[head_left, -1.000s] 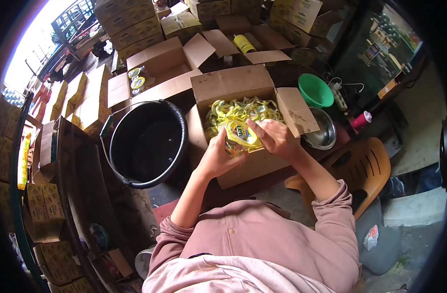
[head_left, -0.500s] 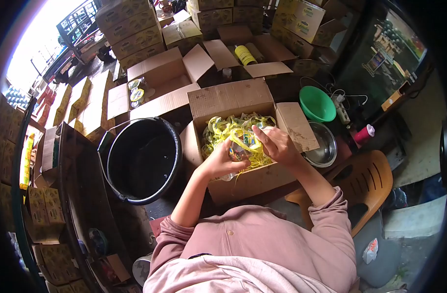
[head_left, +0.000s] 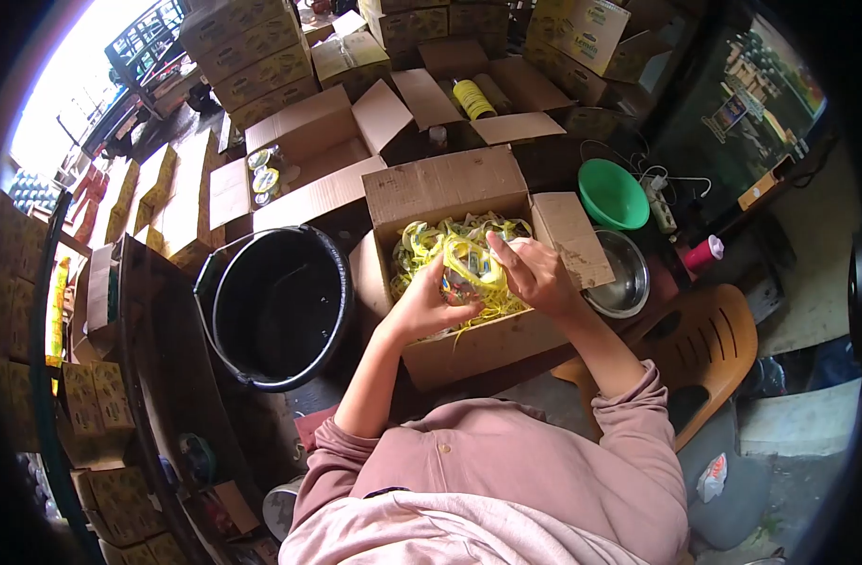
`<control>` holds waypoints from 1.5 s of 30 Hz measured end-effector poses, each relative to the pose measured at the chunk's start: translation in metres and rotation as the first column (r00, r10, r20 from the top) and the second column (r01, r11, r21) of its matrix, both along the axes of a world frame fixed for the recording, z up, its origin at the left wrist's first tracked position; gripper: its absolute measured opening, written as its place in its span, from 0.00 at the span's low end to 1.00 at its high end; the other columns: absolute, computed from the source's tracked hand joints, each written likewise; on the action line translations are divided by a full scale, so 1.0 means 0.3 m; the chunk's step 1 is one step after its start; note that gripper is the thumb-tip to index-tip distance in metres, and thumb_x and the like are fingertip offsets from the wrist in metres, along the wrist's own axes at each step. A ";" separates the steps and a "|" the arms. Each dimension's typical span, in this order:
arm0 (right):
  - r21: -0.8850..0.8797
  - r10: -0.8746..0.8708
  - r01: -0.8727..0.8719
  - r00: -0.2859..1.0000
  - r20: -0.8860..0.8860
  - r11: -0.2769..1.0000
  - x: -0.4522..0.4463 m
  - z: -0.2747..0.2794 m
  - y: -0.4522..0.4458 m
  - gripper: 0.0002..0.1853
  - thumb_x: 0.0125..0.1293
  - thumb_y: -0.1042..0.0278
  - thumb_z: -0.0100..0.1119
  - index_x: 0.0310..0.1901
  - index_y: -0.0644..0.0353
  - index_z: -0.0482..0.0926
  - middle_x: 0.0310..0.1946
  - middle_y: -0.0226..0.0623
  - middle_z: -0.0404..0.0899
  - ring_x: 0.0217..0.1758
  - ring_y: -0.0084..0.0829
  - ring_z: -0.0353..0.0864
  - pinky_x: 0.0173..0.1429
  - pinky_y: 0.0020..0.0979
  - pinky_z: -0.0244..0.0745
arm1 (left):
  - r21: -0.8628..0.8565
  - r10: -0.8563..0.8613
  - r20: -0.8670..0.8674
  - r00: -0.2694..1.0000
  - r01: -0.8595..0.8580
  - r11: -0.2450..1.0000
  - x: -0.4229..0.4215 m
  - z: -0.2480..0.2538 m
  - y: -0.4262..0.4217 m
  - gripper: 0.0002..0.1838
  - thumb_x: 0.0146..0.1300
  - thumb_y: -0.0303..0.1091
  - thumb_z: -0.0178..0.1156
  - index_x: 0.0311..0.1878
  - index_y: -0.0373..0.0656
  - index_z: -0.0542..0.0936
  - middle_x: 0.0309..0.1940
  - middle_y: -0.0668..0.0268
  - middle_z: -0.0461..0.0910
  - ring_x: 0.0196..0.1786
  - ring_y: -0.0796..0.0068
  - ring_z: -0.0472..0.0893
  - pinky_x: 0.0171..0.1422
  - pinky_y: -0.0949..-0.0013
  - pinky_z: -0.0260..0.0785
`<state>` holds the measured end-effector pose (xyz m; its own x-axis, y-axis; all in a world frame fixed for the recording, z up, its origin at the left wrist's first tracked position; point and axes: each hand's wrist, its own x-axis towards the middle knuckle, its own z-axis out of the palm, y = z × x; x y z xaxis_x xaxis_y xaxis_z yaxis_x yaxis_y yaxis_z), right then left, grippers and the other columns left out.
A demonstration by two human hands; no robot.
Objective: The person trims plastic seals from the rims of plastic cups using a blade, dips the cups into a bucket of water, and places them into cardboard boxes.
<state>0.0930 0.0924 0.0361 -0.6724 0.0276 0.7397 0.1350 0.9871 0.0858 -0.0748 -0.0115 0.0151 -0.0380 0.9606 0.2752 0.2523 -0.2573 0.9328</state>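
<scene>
Dusty pink cloth covers the person's torso in a buttoned shirt [head_left: 506, 461], its sleeves pushed up. Beyond it, the left hand [head_left: 422, 301] curls around a clear cup [head_left: 461, 286] with yellow film, while the right hand [head_left: 538, 273] points its index finger at the film; whether that hand pinches it, I cannot tell. The cup is over the near part of an open cardboard box [head_left: 469, 344] heaped with yellow strips [head_left: 415, 243]. A black bucket [head_left: 280, 385] stands left of the box, an orange-brown chair [head_left: 702, 337] to the right, near a metal bowl [head_left: 629, 282]. Farther back are a green bowl [head_left: 615, 196], an open carton [head_left: 320, 201] with cups [head_left: 264, 179] inside, a yellow roll [head_left: 473, 100] and stacked cartons [head_left: 247, 56].
</scene>
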 end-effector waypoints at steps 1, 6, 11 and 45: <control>0.033 -0.012 0.012 1.000 -0.007 0.999 -0.005 0.007 -0.015 0.31 0.49 0.80 0.53 0.59 0.68 0.63 0.20 0.33 0.70 0.24 0.28 0.73 0.31 0.29 0.71 | -0.044 0.030 -0.019 0.999 -0.030 0.999 -0.008 0.013 -0.016 0.30 0.42 0.33 0.67 0.49 0.33 0.67 0.38 0.57 0.76 0.42 0.69 0.76 0.47 0.69 0.68; -0.030 -0.091 0.093 0.993 0.075 0.995 -0.008 0.016 -0.100 0.29 0.50 0.84 0.55 0.57 0.67 0.65 0.26 0.38 0.74 0.27 0.33 0.76 0.34 0.33 0.73 | -0.022 -0.054 -0.022 0.998 0.053 0.998 -0.038 0.015 -0.080 0.32 0.42 0.32 0.67 0.51 0.33 0.67 0.40 0.55 0.75 0.44 0.67 0.76 0.50 0.68 0.67; 0.021 -0.128 0.127 0.991 0.037 0.992 -0.008 0.023 -0.155 0.30 0.49 0.78 0.54 0.58 0.66 0.64 0.23 0.32 0.71 0.26 0.27 0.74 0.34 0.29 0.73 | -0.126 -0.146 0.108 0.983 0.159 0.979 -0.041 -0.001 -0.127 0.31 0.42 0.32 0.67 0.51 0.33 0.68 0.41 0.58 0.76 0.46 0.71 0.75 0.52 0.68 0.66; -0.059 0.224 -0.224 0.974 0.008 0.973 0.193 -0.060 0.208 0.29 0.50 0.79 0.54 0.58 0.67 0.65 0.20 0.35 0.71 0.25 0.30 0.75 0.35 0.31 0.75 | -0.274 -0.064 0.380 0.923 0.178 0.945 0.229 -0.084 0.110 0.29 0.46 0.31 0.66 0.53 0.39 0.66 0.39 0.67 0.75 0.40 0.79 0.74 0.46 0.74 0.68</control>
<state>0.1508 0.1547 0.0181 -0.6768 -0.0824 0.7315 -0.0910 0.9955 0.0280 -0.0062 0.0217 -0.0099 0.0420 0.9985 -0.0343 -0.1319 0.0396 0.9905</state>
